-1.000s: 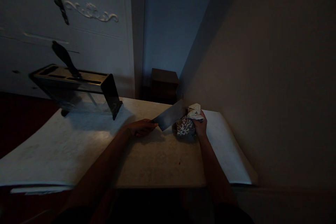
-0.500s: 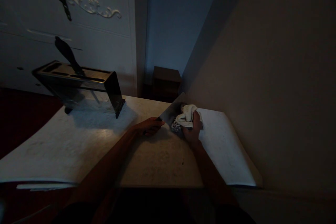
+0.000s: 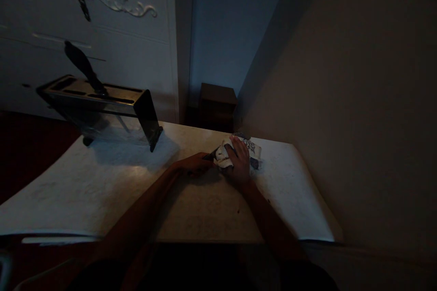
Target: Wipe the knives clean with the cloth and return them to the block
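Note:
My left hand (image 3: 196, 164) is wrapped round the dark handle of a cleaver (image 3: 210, 154), above the table. A white cloth with dark patterning (image 3: 254, 147) lies over the blade and hides most of it. My right hand (image 3: 239, 163) grips this cloth, pressing it against the blade close to the handle. To the left stands a knife block (image 3: 118, 108) with clear sides and slots on top. One black-handled knife (image 3: 83, 66) sticks up from it at a tilt.
The table (image 3: 211, 218) has a pale, patterned cover. A wall (image 3: 358, 122) rises along its right side. Behind the table are a white door (image 3: 136, 45) with moulded trim and a small brown box-like piece of furniture (image 3: 218, 95).
My right hand has moved left along the blade with the cloth, toward the handle. The blade, bare in part before, is now mostly covered. My left hand keeps its hold.

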Demonstrator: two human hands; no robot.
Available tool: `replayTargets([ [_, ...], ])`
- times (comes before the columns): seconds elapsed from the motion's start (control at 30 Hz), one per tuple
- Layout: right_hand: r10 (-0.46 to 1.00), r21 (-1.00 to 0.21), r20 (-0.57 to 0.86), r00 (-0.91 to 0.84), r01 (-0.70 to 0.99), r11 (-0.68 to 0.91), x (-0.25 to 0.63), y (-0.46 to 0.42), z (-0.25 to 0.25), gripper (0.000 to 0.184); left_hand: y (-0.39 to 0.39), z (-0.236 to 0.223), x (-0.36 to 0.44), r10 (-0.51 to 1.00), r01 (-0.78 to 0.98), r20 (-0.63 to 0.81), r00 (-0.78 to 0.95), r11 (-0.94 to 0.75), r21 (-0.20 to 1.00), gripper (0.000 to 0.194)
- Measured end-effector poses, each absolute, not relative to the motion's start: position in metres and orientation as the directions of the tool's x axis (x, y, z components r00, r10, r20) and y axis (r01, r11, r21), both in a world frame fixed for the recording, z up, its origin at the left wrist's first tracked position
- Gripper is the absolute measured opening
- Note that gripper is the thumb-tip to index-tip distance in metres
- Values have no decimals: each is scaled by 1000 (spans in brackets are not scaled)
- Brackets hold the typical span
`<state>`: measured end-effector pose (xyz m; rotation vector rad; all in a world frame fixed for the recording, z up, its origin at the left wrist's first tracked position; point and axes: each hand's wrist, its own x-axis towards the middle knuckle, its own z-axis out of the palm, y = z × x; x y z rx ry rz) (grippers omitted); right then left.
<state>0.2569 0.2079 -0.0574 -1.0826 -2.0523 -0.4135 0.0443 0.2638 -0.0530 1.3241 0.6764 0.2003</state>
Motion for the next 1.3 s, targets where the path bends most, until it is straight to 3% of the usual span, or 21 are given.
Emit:
replayTargets([
  [0.27,586,-180,798,-139,873,452,279,217,-68,73,262,-50,41,483,257,-359,799,266,929,37],
  [0.4,646,-340,761,56,883,323,297,226,-82,73,265,-54,39,508,245,-335,794,237,940,36],
  [0.57,724,-652,622,300,710,266,310,232,-89,62,262,-50,36,570,219,-294,767,199,955,37],
  [0.73,741,-794,534,407,542,275,305,227,-84,57,251,-44,41,615,229,-239,752,95,969,43],
  [0.83,735,-843,491,467,466,268,303,225,-83,57,243,-44,49,722,252,-173,670,-1,968,48],
  [1.0,704,-883,460,541,364,296,305,226,-80,60,236,-47,57,855,298,58,515,-242,924,52],
  [1.13,673,-880,467,573,380,286,303,225,-77,58,236,-52,57,870,486,142,471,-391,782,47],
  [1.3,675,-823,557,484,431,370,299,220,-84,59,234,-55,62,891,670,134,435,-419,613,43],
])
